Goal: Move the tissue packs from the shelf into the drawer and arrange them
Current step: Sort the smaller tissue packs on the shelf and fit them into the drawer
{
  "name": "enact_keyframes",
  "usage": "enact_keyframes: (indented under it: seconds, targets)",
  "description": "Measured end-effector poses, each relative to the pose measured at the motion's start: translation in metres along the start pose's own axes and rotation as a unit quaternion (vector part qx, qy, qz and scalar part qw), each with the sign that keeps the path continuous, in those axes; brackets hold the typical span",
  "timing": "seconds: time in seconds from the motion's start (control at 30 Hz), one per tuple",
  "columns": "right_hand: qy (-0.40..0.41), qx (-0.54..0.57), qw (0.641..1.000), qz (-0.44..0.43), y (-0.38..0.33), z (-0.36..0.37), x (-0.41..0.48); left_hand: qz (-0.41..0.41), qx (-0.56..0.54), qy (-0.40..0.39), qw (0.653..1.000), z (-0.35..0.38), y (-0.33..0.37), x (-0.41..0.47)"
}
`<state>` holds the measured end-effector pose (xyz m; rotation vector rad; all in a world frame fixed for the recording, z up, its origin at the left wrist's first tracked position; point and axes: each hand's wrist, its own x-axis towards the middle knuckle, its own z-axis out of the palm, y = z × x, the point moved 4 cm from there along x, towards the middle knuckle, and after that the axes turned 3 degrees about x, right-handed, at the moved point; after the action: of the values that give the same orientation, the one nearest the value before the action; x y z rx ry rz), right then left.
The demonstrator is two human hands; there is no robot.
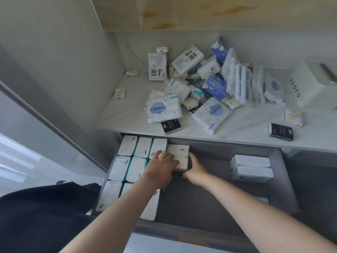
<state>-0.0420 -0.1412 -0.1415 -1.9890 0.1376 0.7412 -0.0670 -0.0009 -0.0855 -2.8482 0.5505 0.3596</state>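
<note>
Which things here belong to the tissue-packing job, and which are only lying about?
Job: loose tissue packs on the shelf; drawer with arranged packs; white packs between left hand and right hand.
Lying about: UEOFU tissue box; white cable.

Left hand [161, 161] and right hand [196, 168] gripping a stack [179, 155] near the drawer's [285, 181] back edge, rows [131, 161] along its left edge, two packs [251, 168] by its right, heap [202, 84] on the shelf [127, 115]
</note>
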Motion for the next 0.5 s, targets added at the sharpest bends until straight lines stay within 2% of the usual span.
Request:
enact_keyframes:
  seconds: [0.1,0.23,0.37,0.5]
  targets:
    - [0.001,-0.121,0.992,-0.027,-0.015,-0.016,-0.009,-0.009,-0.035,-0.021,0.999,-0.007,0.0,0.004]
    - [0.016,-0.275,0.959,-0.073,-0.043,-0.054,-0.024,-0.04,-0.146,0.007,0.988,-0.034,-0.001,0.009]
    - [0.028,-0.339,0.932,-0.128,-0.089,-0.097,-0.042,-0.059,-0.236,0.073,0.967,-0.075,-0.001,0.015]
    - [0.093,-0.37,0.904,-0.192,-0.133,-0.153,-0.05,-0.062,-0.276,0.116,0.952,-0.12,0.007,0.04]
